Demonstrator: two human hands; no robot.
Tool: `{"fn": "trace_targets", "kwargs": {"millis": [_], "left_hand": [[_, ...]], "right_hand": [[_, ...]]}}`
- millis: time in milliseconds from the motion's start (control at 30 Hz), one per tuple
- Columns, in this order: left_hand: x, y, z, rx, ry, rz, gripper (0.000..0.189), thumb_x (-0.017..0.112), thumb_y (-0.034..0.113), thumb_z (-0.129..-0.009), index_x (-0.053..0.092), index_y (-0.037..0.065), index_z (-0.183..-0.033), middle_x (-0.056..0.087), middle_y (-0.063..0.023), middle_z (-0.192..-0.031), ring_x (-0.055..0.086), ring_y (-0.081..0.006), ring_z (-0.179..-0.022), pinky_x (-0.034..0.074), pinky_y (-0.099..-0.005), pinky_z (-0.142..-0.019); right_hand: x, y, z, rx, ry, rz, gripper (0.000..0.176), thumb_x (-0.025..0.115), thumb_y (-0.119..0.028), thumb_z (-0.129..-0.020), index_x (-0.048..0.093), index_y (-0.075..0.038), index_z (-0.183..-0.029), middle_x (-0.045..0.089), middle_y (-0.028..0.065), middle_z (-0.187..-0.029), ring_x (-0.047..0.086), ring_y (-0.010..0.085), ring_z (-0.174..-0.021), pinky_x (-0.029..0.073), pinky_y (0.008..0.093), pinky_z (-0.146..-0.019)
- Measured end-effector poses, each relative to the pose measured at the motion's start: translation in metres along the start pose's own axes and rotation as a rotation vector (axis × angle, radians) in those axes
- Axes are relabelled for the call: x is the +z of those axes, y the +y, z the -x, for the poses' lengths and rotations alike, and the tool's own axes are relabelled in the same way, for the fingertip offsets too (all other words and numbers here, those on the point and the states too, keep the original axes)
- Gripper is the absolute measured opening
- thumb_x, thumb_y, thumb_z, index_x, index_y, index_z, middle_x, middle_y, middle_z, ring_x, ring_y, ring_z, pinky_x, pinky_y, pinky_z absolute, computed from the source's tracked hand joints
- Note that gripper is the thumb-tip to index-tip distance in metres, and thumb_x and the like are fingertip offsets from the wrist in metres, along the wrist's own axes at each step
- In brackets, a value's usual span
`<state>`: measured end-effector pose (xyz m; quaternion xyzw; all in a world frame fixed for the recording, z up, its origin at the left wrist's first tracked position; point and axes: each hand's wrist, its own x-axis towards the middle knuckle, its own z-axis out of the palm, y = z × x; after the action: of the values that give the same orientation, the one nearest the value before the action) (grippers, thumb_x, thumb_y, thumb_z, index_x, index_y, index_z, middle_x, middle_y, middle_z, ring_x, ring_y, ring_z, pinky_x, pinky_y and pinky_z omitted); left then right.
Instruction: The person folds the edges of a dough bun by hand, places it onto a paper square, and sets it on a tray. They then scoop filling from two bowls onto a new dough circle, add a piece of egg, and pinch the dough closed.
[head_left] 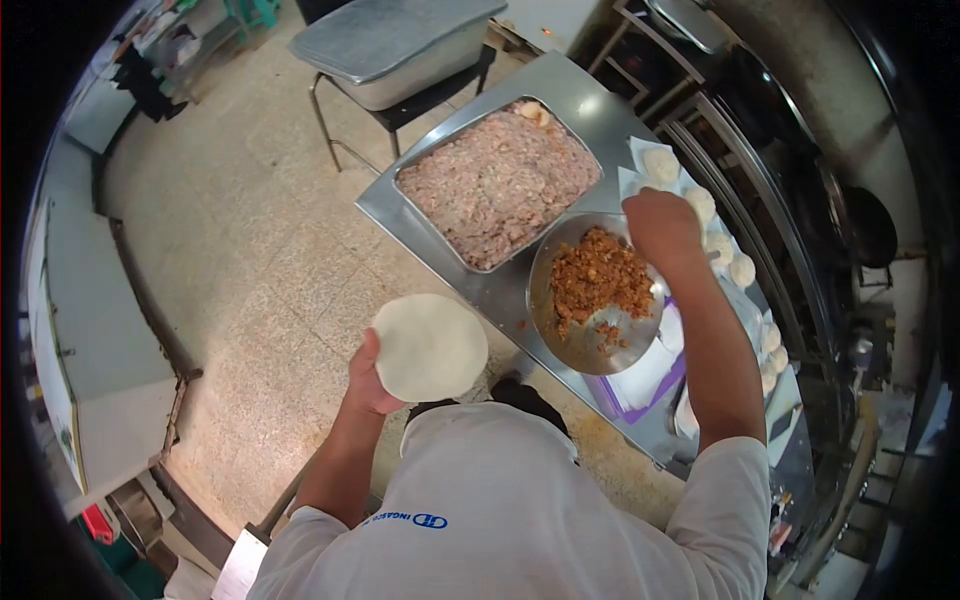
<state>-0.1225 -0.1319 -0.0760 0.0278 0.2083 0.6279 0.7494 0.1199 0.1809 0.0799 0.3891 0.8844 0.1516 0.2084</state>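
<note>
A pale, flat dough round [432, 348] rests on my left hand [372, 380], with the thumb at its edge and the fingers hidden underneath. My right hand [662, 228] is closed over the far right rim of a metal bowl [542, 318]; what its fingers hold, if anything, is hidden. Inside the bowl lies a reddish-brown chopped filling [598, 280]. White dough buns [660, 165] sit on paper squares just beyond that hand, and more buns [741, 270] line the table to the right of the forearm.
A deep metal tray [481, 268] full of pale pink minced meat [500, 175] stands beside the bowl on the steel table [570, 85]. A purple-edged pack of white paper [640, 385] lies partly under the bowl. Behind, a lidded tub [395, 45] rests on a chair [440, 100].
</note>
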Motion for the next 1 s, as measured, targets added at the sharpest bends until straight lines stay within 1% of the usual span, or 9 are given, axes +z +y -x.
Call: {"fn": "trace_targets", "kwargs": {"millis": [67, 233, 300, 333, 500, 567, 733, 867, 1000], "left_hand": [[0.007, 0.002, -0.002, 0.078, -0.162, 0.188, 0.086, 0.068, 0.054, -0.086, 0.036, 0.006, -0.149, 0.049, -0.019, -0.145, 0.052, -0.0405, -0.129, 0.043, -0.0584, -0.106], [-0.041, -0.009, -0.034, -0.08, -0.086, 0.042, 0.078, 0.069, 0.043, -0.086, 0.04, 0.004, -0.146, 0.053, -0.0188, -0.141, 0.054, -0.0387, -0.128, 0.044, -0.0543, -0.107], [-0.051, -0.02, -0.053, -0.149, -0.089, 0.053, 0.075, 0.069, 0.041, -0.085, 0.042, 0.003, -0.145, 0.054, -0.0186, -0.14, 0.054, -0.0381, -0.128, 0.044, -0.0535, -0.107], [-0.051, -0.028, -0.063, -0.23, -0.126, 0.089, 0.075, 0.069, 0.041, -0.085, 0.044, 0.003, -0.144, 0.055, -0.0183, -0.14, 0.055, -0.0376, -0.127, 0.044, -0.0535, -0.107], [-0.048, -0.064, -0.102, -0.41, -0.172, 0.168, 0.074, 0.069, 0.042, -0.085, 0.045, 0.003, -0.143, 0.055, -0.018, -0.141, 0.055, -0.0375, -0.127, 0.044, -0.0539, -0.107], [-0.056, -0.076, -0.11, -0.436, -0.129, 0.127, 0.079, 0.069, 0.046, -0.085, 0.041, 0.005, -0.147, 0.045, -0.0175, -0.149, 0.047, -0.0405, -0.134, 0.04, -0.0596, -0.108], [-0.019, -0.077, -0.102, -0.405, -0.182, 0.182, 0.079, 0.07, 0.046, -0.083, 0.043, 0.006, -0.146, 0.045, -0.0173, -0.149, 0.046, -0.0416, -0.135, 0.039, -0.0619, -0.108], [-0.018, -0.081, -0.1, -0.373, -0.172, 0.223, 0.079, 0.07, 0.046, -0.083, 0.043, 0.006, -0.145, 0.046, -0.0177, -0.149, 0.046, -0.0423, -0.134, 0.039, -0.062, -0.108], [-0.017, -0.079, -0.1, -0.349, -0.161, 0.214, 0.08, 0.071, 0.045, -0.082, 0.042, 0.005, -0.146, 0.045, -0.0179, -0.149, 0.047, -0.0422, -0.134, 0.039, -0.0619, -0.108]], "right_hand": [[-0.01, 0.018, 0.027, 0.049, 0.106, -0.019, 0.018, 0.056, -0.01, -0.086, 0.072, -0.008, -0.094, 0.067, 0.0147, -0.089, 0.068, 0.0333, -0.086, 0.055, 0.0463, -0.073], [0.04, 0.019, 0.092, 0.225, 0.075, -0.195, 0.024, 0.054, -0.007, -0.085, 0.071, -0.012, -0.101, 0.068, 0.0142, -0.091, 0.068, 0.0327, -0.086, 0.055, 0.0443, -0.072], [0.081, 0.011, 0.108, 0.185, 0.219, -0.269, 0.029, 0.053, -0.006, -0.085, 0.07, -0.014, -0.107, 0.068, 0.0141, -0.094, 0.068, 0.0334, -0.086, 0.055, 0.045, -0.072], [0.094, 0.001, 0.111, 0.301, 0.048, -0.364, 0.031, 0.053, -0.006, -0.086, 0.069, -0.014, -0.11, 0.068, 0.0141, -0.095, 0.068, 0.0331, -0.086, 0.055, 0.0451, -0.073], [0.134, -0.044, 0.124, 0.343, 0.011, -0.433, 0.033, 0.057, -0.007, -0.084, 0.064, -0.009, -0.116, 0.068, 0.0132, -0.098, 0.07, 0.032, -0.085, 0.057, 0.0423, -0.071], [0.137, -0.054, 0.127, 0.33, 0.009, -0.452, 0.034, 0.057, -0.007, -0.083, 0.063, -0.007, -0.117, 0.068, 0.0131, -0.099, 0.07, 0.0318, -0.084, 0.058, 0.0417, -0.071], [0.136, -0.064, 0.131, 0.287, 0.019, -0.542, 0.039, 0.057, -0.005, -0.082, 0.062, -0.007, -0.121, 0.068, 0.013, -0.1, 0.07, 0.0312, -0.084, 0.057, 0.0416, -0.072], [0.134, -0.076, 0.132, 0.266, -0.041, -0.604, 0.042, 0.057, -0.005, -0.082, 0.061, -0.006, -0.124, 0.067, 0.0144, -0.101, 0.07, 0.0327, -0.084, 0.057, 0.0422, -0.074], [0.134, -0.094, 0.147, 0.266, 0.024, -0.666, 0.043, 0.058, -0.004, -0.081, 0.062, -0.007, -0.125, 0.067, 0.0141, -0.1, 0.069, 0.033, -0.083, 0.057, 0.0427, -0.074]]}}
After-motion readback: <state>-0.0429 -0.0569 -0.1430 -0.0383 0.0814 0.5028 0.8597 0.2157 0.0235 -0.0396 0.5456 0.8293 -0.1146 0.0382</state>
